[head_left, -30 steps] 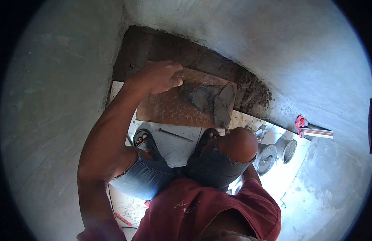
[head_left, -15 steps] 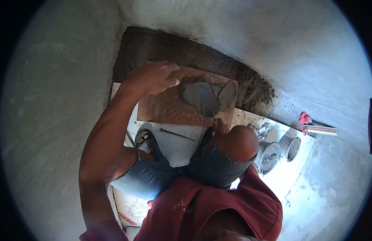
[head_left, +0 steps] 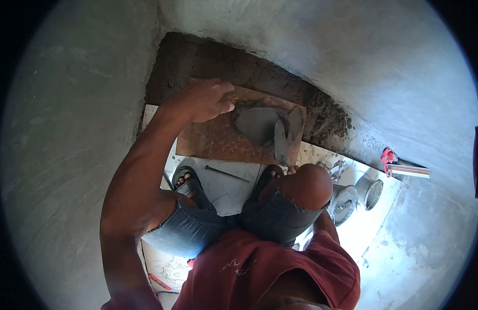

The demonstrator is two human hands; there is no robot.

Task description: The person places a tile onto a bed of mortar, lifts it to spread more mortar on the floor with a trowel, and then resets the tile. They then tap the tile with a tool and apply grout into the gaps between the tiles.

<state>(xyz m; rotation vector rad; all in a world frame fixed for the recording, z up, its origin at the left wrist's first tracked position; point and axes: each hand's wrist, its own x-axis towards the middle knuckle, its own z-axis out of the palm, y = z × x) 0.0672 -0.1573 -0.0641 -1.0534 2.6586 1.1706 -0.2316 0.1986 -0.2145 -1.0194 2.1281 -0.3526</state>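
Observation:
A brown tile (head_left: 213,139) lies with its patterned back up in front of my feet. Grey wet mortar (head_left: 257,123) is spread on its right half. At the tile's upper left, my left hand (head_left: 210,101) has its fingers curled over the far edge and its thumb on the near side. My right hand (head_left: 293,169) is mostly hidden behind my knee; only a few fingers show, closed at the handle end of a trowel. The grey trowel blade (head_left: 281,143) points away from me, over the mortar near the tile's right side.
Dark bare mortar bed (head_left: 213,57) runs along the wall behind the tile. White floor tiles (head_left: 226,191) are under my sandals, with a long metal rod (head_left: 227,174) between them. To the right are metal containers (head_left: 372,192) and a level-like bar (head_left: 409,171). Grey walls close in both sides.
My right hand has drawn back toward my knee, and the trowel blade now shows at the mortar's right part. The mortar on the left looks smoother. My left hand stays at the tile.

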